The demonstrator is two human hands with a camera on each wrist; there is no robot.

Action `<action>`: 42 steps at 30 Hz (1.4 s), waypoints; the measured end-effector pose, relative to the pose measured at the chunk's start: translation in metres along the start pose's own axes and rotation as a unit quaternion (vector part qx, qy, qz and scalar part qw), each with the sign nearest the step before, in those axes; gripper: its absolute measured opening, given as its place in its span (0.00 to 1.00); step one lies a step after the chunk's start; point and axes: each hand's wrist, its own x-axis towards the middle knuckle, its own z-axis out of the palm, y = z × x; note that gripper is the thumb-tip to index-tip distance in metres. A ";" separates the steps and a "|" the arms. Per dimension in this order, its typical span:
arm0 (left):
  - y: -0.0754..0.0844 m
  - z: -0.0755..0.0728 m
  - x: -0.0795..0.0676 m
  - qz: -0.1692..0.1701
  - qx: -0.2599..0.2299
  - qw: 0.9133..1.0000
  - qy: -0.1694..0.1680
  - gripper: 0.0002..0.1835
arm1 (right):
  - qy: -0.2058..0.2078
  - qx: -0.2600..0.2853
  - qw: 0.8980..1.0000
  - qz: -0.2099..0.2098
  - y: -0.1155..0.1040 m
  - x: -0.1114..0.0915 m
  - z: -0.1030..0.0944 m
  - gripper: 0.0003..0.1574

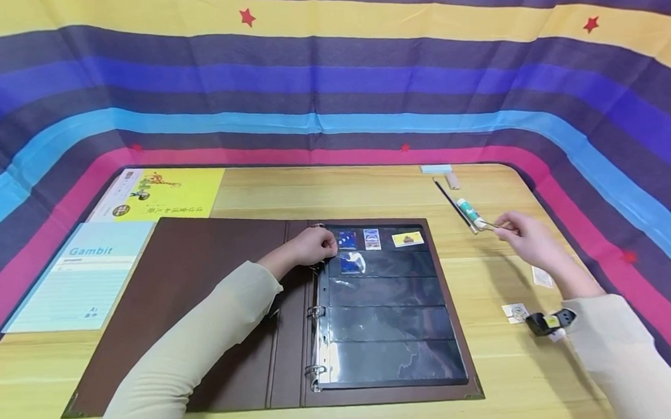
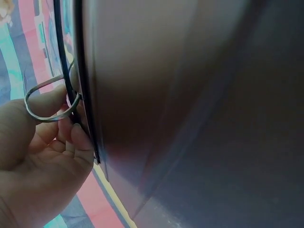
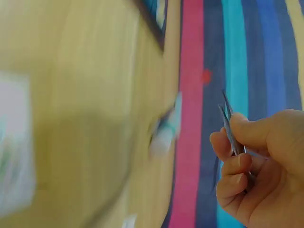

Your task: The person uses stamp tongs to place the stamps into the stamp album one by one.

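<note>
A brown ring-binder album [image 1: 226, 304] lies spread on the table. Its black stamp page [image 1: 387, 324] has clear pocket rows. Blue stamps [image 1: 346, 240], a blue-and-white stamp [image 1: 372, 239] and a yellow stamp [image 1: 408, 239] sit in the upper rows. My left hand [image 1: 314, 245] pinches the page's upper left edge, close to the top metal ring [image 2: 52, 102]; its exact hold is partly hidden. Right of the album, my right hand [image 1: 527, 240] holds metal tweezers [image 3: 230, 126] above the table, tips slightly apart with nothing visible between them. Loose stamps [image 1: 514, 313] lie below that hand.
A green-and-white glue stick [image 1: 469, 212] lies beside a dark pencil [image 1: 449, 196], with a pinkish eraser [image 1: 453, 180] and a pale blue block [image 1: 436, 169] behind. Left are a Gambit notebook [image 1: 83, 279] and a yellow booklet [image 1: 186, 192]. Striped cloth [image 1: 317, 77] walls the back.
</note>
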 end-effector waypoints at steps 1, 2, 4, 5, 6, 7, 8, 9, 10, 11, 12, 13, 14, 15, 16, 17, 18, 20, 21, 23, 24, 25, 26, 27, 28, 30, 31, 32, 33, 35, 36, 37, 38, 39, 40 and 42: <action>-0.001 0.000 0.000 0.000 -0.001 1.000 0.001 0.05 | -0.002 -0.010 1.000 0.018 0.009 -0.006 -0.004 0.10; -0.001 0.000 0.000 0.000 -0.003 1.000 0.001 0.05 | -0.006 -0.020 0.999 0.036 0.017 -0.012 -0.008 0.11; -0.002 0.000 -0.001 0.001 -0.005 1.000 0.001 0.05 | -0.016 -0.040 0.997 0.070 0.030 -0.023 -0.014 0.13; -0.002 0.000 -0.001 0.001 -0.006 1.000 0.001 0.05 | -0.019 -0.052 0.995 0.083 0.036 -0.027 -0.016 0.13; -0.002 0.000 -0.001 0.001 -0.007 1.000 0.001 0.05 | -0.023 -0.059 0.994 0.094 0.041 -0.032 -0.018 0.13; -0.002 0.000 -0.001 0.002 -0.008 1.000 0.001 0.05 | -0.026 -0.067 0.992 0.103 0.045 -0.035 -0.019 0.13; -0.002 0.000 -0.001 0.003 -0.008 1.000 0.001 0.05 | -0.031 -0.075 0.990 0.112 0.049 -0.038 -0.019 0.13; -0.002 0.000 -0.001 0.003 -0.007 1.000 0.001 0.05 | -0.036 -0.081 0.989 0.119 0.052 -0.041 -0.020 0.13; -0.002 0.000 -0.001 0.004 -0.007 1.000 0.001 0.05 | -0.041 -0.086 0.987 0.126 0.055 -0.044 -0.020 0.12; -0.001 0.000 -0.001 0.005 -0.007 1.000 0.001 0.05 | -0.046 -0.089 0.986 0.132 0.057 -0.046 -0.020 0.12; -0.001 0.000 -0.001 0.006 -0.006 1.000 0.001 0.05 | -0.051 -0.091 0.985 0.137 0.059 -0.048 -0.020 0.12; -0.001 0.000 -0.001 0.006 -0.005 1.000 0.001 0.05 | -0.057 -0.093 0.984 0.143 0.060 -0.049 -0.020 0.12; -0.001 0.000 -0.001 0.006 -0.005 1.000 0.001 0.05 | -0.062 -0.094 0.983 0.147 0.062 -0.049 -0.020 0.12; 0.000 0.000 -0.001 0.006 -0.004 1.000 0.002 0.05 | -0.065 -0.094 0.982 0.150 0.062 -0.049 -0.020 0.12; 0.000 0.000 -0.001 0.007 -0.003 1.000 0.003 0.05 | -0.069 -0.094 0.982 0.151 0.063 -0.049 -0.020 0.12; 0.000 0.000 -0.001 0.007 -0.002 1.000 0.004 0.05 | -0.072 -0.095 0.981 0.152 0.063 -0.049 -0.019 0.11; 0.000 0.000 -0.001 0.007 -0.001 1.000 0.005 0.05 | -0.075 -0.094 0.981 0.151 0.064 -0.048 -0.018 0.11; 0.000 0.000 -0.001 0.007 -0.001 1.000 0.007 0.05 | -0.080 -0.092 0.982 0.146 0.063 -0.045 -0.017 0.10; 0.000 0.000 -0.001 0.007 -0.002 1.000 0.008 0.05 | -0.083 -0.090 0.982 0.144 0.062 -0.044 -0.015 0.11; 0.001 0.000 -0.002 0.007 -0.003 1.000 0.009 0.05 | -0.085 -0.089 0.983 0.138 0.061 -0.039 -0.013 0.11; 0.001 0.000 -0.002 0.007 -0.004 1.000 0.009 0.05 | -0.087 -0.087 0.983 0.136 0.060 -0.037 -0.012 0.12; 0.001 0.000 -0.002 0.006 -0.003 1.000 0.008 0.05 | -0.089 -0.086 0.983 0.133 0.059 -0.034 -0.010 0.12; 0.001 0.000 -0.002 0.006 -0.004 1.000 0.008 0.05 | -0.091 -0.085 0.983 0.132 0.058 -0.031 -0.009 0.13; 0.001 0.000 -0.002 0.005 -0.005 1.000 0.007 0.05 | -0.091 -0.084 0.984 0.129 0.057 -0.028 -0.008 0.13; 0.001 0.000 -0.002 0.005 -0.005 1.000 0.006 0.04 | -0.091 -0.084 0.984 0.127 0.057 -0.025 -0.007 0.13; 0.000 0.001 -0.001 0.005 -0.004 1.000 0.005 0.04 | -0.093 -0.081 0.984 0.126 0.055 -0.020 -0.006 0.13; 0.000 0.001 -0.001 0.005 -0.004 1.000 0.004 0.04 | -0.091 -0.083 0.984 0.125 0.055 -0.018 -0.006 0.13; 0.000 0.001 -0.001 0.006 -0.003 1.000 0.004 0.04 | -0.090 -0.083 0.984 0.127 0.055 -0.016 -0.007 0.13; 0.000 0.001 -0.001 0.007 -0.002 1.000 0.004 0.04 | -0.086 -0.085 0.984 0.128 0.054 -0.014 -0.007 0.12; -0.001 0.001 0.000 0.008 -0.001 1.000 0.005 0.04 | -0.079 -0.090 0.984 0.129 0.054 -0.011 -0.009 0.12; -0.001 0.001 0.000 0.008 -0.001 1.000 0.004 0.04 | -0.074 -0.093 0.985 0.128 0.055 -0.009 -0.010 0.11; -0.001 0.001 0.000 0.007 -0.001 1.000 0.004 0.04 | -0.070 -0.097 0.985 0.126 0.055 -0.008 -0.011 0.11; -0.001 0.001 0.000 0.007 -0.001 1.000 0.004 0.04 | -0.068 -0.100 0.985 0.125 0.056 -0.006 -0.012 0.11; -0.001 0.001 0.000 0.006 -0.001 1.000 0.004 0.04 | -0.065 -0.104 0.985 0.124 0.057 -0.005 -0.012 0.11; -0.001 0.001 0.000 0.005 -0.001 1.000 0.003 0.04 | -0.066 -0.107 0.984 0.125 0.058 -0.004 -0.013 0.11; -0.001 0.001 0.000 0.003 -0.002 1.000 0.003 0.04 | -0.069 -0.113 0.983 0.127 0.060 -0.002 -0.014 0.11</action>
